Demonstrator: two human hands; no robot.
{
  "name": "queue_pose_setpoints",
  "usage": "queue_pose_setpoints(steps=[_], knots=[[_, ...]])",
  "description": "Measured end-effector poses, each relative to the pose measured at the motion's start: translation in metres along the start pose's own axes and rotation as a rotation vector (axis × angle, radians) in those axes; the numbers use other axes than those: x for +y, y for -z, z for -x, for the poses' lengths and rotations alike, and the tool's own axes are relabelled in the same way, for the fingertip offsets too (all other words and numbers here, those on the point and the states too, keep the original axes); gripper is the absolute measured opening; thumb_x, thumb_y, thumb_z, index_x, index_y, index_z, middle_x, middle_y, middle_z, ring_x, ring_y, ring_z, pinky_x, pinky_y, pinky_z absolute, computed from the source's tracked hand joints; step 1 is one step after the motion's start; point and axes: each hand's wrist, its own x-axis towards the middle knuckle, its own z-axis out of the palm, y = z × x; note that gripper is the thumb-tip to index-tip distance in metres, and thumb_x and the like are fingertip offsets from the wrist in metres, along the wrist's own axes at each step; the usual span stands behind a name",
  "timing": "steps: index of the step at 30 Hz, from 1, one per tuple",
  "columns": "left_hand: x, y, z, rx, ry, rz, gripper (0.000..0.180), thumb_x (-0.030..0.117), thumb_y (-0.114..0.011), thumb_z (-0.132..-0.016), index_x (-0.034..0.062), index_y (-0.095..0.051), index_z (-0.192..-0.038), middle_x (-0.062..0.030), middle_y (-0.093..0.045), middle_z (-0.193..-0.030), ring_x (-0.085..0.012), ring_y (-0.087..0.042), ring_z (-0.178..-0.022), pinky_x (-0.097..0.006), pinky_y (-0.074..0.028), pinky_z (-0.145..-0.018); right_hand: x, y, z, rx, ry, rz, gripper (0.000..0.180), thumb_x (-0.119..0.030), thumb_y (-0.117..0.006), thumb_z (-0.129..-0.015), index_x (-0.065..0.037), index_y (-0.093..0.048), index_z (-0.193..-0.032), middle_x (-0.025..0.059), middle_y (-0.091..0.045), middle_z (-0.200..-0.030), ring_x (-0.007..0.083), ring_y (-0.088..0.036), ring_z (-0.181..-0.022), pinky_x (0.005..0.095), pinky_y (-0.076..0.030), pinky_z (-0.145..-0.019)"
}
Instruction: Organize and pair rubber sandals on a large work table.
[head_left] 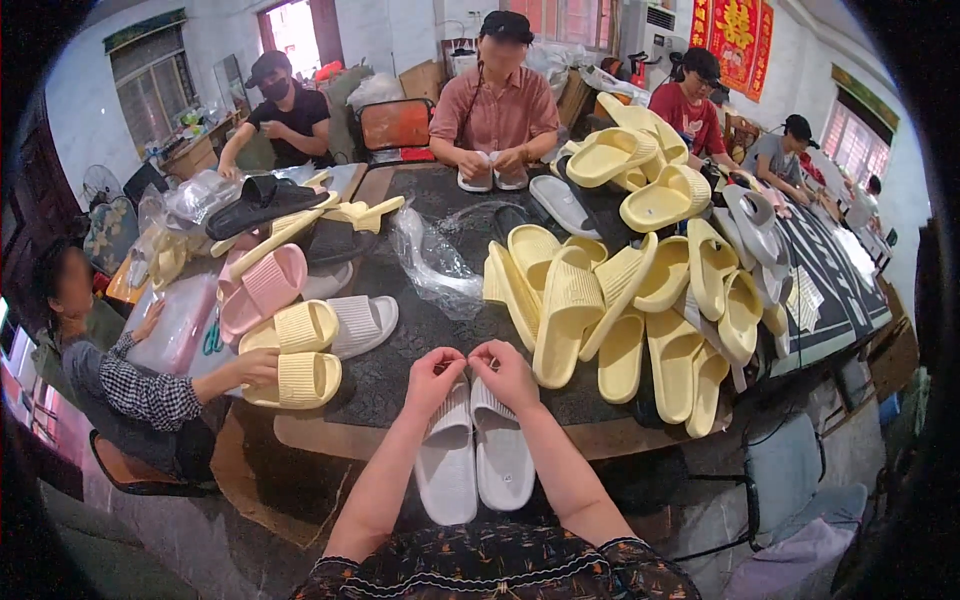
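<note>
A pair of light grey slide slippers lies side by side at the table's near edge, heels toward me: the left slipper and the right slipper. My left hand is closed in a pinch over the left slipper's toe end. Beside it, my right hand pinches above the right toe, its fingertips almost meeting the left ones. Whatever is between the fingers is too small to make out. My hands partly cover the toes and straps.
Cream slippers pile up on my right. Clear plastic wrap lies ahead on the dark table. Leftward are pink slippers and a cream pair under a co-worker's hand. Several people work around the table.
</note>
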Motion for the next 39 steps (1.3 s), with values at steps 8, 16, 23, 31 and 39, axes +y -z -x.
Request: queue_pose_setpoints(steps=[8,16,23,31,39], knots=[[0.004,0.003,0.002,-0.069,0.059,0.067,0.010,0.009,-0.064,-0.082,0.0016,-0.064,-0.090,0.0004,-0.062,-0.077,-0.0057,-0.056,-0.069,-0.021,-0.046,-0.063,-0.003,0.000,-0.001,-0.051,0.030,-0.022,0.017,-0.018,-0.066,-0.080,-0.003,-0.064,-0.088,0.0083,-0.061,-0.083,0.0167,-0.057,-0.074,0.0285,-0.046,-0.067],[0.006,-0.005,0.002,-0.057,0.076,0.138,0.011,0.008,-0.065,-0.082,0.0013,-0.065,-0.091,-0.0004,-0.063,-0.080,-0.0070,-0.057,-0.071,-0.022,-0.047,-0.065,-0.003,0.007,0.001,-0.039,0.021,0.050,0.016,-0.018,-0.065,-0.080,-0.006,-0.065,-0.089,0.0070,-0.059,-0.081,0.0188,-0.058,-0.078,0.0297,-0.047,-0.070],[-0.004,-0.001,-0.004,0.021,-0.007,0.063,0.009,0.008,-0.064,-0.082,0.0012,-0.064,-0.088,0.0001,-0.062,-0.077,-0.0056,-0.055,-0.068,-0.022,-0.046,-0.062,0.007,0.003,-0.003,0.034,-0.006,0.030,0.014,-0.018,-0.066,-0.080,-0.006,-0.065,-0.088,0.0061,-0.060,-0.081,0.0166,-0.059,-0.077,0.0290,-0.048,-0.069],[0.006,0.003,0.002,0.054,0.010,0.061,0.009,0.007,-0.063,-0.082,0.0012,-0.063,-0.090,0.0013,-0.062,-0.078,-0.0057,-0.057,-0.070,-0.021,-0.047,-0.065,0.004,-0.002,-0.001,0.039,-0.038,-0.031,0.016,-0.020,-0.065,-0.081,-0.006,-0.065,-0.089,0.0061,-0.062,-0.084,0.0170,-0.059,-0.078,0.0288,-0.048,-0.069],[0.000,-0.001,-0.001,0.042,-0.029,0.079,0.011,0.009,-0.065,-0.082,0.0021,-0.064,-0.090,0.0010,-0.062,-0.077,-0.0054,-0.055,-0.071,-0.021,-0.045,-0.063,0.009,-0.002,-0.002,0.054,-0.013,-0.029,0.018,-0.021,-0.064,-0.081,-0.005,-0.064,-0.090,0.0077,-0.062,-0.084,0.0204,-0.059,-0.078,0.0315,-0.048,-0.070]])
